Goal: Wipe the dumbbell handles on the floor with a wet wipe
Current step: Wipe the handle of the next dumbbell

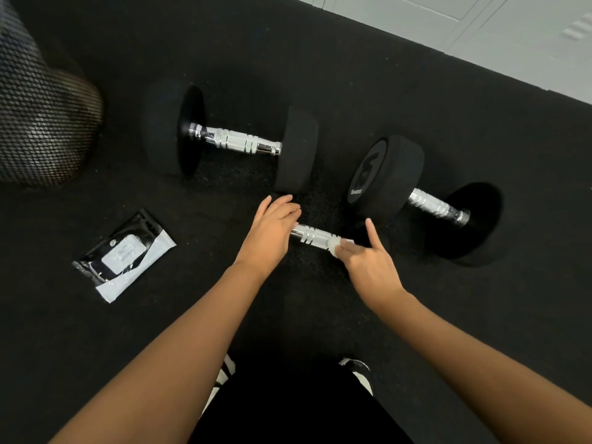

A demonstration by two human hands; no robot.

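On the black rubber floor (96, 331), the nearest dumbbell's chrome handle (312, 234) lies between both hands. The left hand (270, 233) rests loosely curled over its left end. The right hand (368, 267), thumb raised, pinches a balled white wet wipe (333, 244) against the handle's right part with its fingertips (344, 246).

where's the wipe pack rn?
Head view, lower left: the wipe pack lies on the black floor, left of the left hand, below the far-left dumbbell.
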